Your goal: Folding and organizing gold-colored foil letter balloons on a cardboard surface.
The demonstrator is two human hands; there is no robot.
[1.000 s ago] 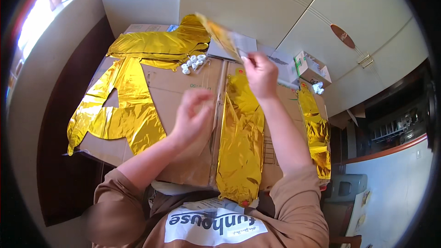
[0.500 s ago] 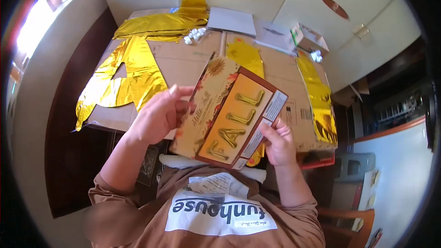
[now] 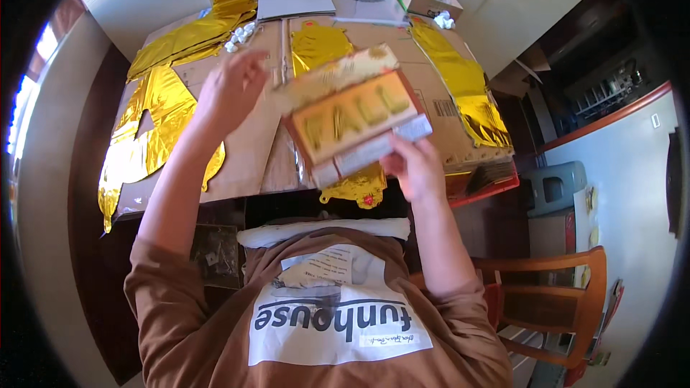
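Note:
My right hand (image 3: 417, 167) grips the lower right edge of a flat orange and cream balloon package (image 3: 359, 111), thumb on its front. The package is tilted above the table, its face with pictured gold letter balloons toward me and slightly blurred. Off to its upper left, my left hand (image 3: 231, 93) is raised and holds nothing, its loosely bent fingers blurred. Below that hand lies a flat gold foil letter balloon (image 3: 172, 126). Another gold foil balloon (image 3: 320, 44) runs under the package, which covers its middle; its lower end shows at the table's near edge.
Brown cardboard (image 3: 237, 151) covers the table. More gold foil lies at the back left (image 3: 194, 32) and right side (image 3: 453, 65). White sheets (image 3: 295, 1), small white lumps (image 3: 237, 37) and an open box (image 3: 424, 0) sit along the back. A wooden chair (image 3: 553, 269) stands at right.
My left hand has let go of the package and moved up and away. The package has turned clockwise and moved up in my right hand. The view has shifted.

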